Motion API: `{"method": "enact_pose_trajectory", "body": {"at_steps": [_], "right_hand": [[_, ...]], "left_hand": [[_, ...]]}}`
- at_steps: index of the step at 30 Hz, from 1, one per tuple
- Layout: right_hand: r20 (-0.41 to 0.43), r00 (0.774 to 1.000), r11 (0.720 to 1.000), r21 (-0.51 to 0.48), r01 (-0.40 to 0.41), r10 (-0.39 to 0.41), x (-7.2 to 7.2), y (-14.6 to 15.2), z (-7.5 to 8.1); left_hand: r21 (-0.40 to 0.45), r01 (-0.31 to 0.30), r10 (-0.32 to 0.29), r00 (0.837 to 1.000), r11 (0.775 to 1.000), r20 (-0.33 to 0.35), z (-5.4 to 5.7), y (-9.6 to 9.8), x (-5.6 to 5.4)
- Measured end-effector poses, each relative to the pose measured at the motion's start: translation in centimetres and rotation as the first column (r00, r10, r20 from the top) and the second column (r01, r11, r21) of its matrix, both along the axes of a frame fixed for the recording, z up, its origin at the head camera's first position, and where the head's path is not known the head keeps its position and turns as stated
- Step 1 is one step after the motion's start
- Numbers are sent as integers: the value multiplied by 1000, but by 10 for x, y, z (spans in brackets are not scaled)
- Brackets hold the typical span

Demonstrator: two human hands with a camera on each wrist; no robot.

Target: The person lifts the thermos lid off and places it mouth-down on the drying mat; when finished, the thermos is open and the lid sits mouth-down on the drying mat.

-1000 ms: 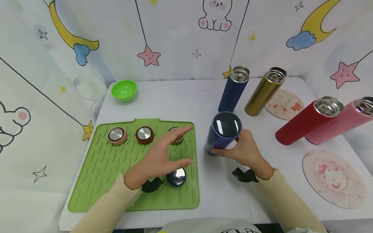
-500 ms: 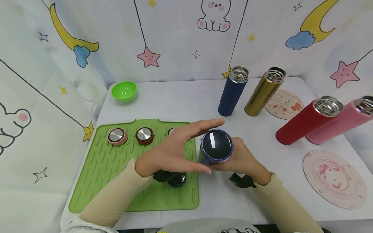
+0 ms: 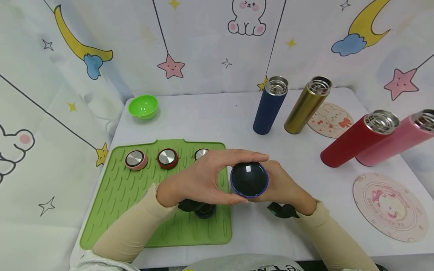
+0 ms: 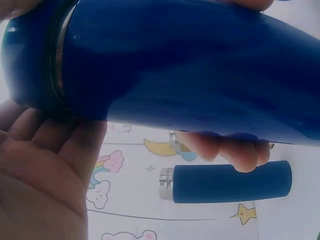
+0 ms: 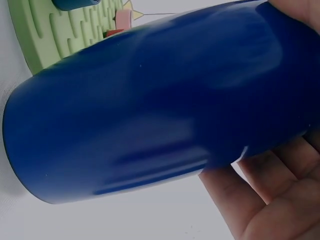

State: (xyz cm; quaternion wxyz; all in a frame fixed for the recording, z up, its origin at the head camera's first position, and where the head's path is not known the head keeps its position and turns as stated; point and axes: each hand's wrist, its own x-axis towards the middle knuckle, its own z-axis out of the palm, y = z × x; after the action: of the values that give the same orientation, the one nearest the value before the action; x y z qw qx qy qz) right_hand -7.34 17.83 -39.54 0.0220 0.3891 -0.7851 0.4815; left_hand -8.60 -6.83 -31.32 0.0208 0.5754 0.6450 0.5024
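A glossy blue thermos flask [image 5: 140, 110] is between my two hands, its dark round lid [image 3: 249, 180] facing up toward the head camera. My left hand [image 3: 207, 178] holds the lid, thumb on the near side and fingers on the far side. Lower down, my right hand [image 3: 285, 184] grips the flask's body, mostly behind the lid in the head view. In the left wrist view the lid [image 4: 30, 60] sits on the body with a thin shiny ring at the joint, and right-hand fingertips [image 4: 245, 155] show below the body.
On the green mat [image 3: 135, 210] lie pink [image 3: 136, 160], red [image 3: 167, 158] and partly hidden gold and dark lids. Lidless flasks stand behind and right: navy [image 3: 270, 107], gold [image 3: 306, 107], red [image 3: 356, 141], pink [image 3: 390, 145]. A green bowl [image 3: 143, 107] and round coasters [image 3: 390, 207] are also there.
My left hand has moved right from over the mat and now holds the flask's lid. The flask, in my right hand, has come nearer and more upright toward the head camera.
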Motion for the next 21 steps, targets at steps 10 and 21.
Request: {"method": "enact_pose_trajectory", "body": {"at_steps": [10, 21], "right_hand": [[-70, 991, 992, -52, 111, -115, -2, -9, 0], [-162, 918, 932, -102, 349, -362, 2, -20, -2]], "left_hand": [[115, -187, 185, 982, 976, 31, -9, 1, 5], [224, -424, 418, 905, 877, 78, -19, 11, 12]]}}
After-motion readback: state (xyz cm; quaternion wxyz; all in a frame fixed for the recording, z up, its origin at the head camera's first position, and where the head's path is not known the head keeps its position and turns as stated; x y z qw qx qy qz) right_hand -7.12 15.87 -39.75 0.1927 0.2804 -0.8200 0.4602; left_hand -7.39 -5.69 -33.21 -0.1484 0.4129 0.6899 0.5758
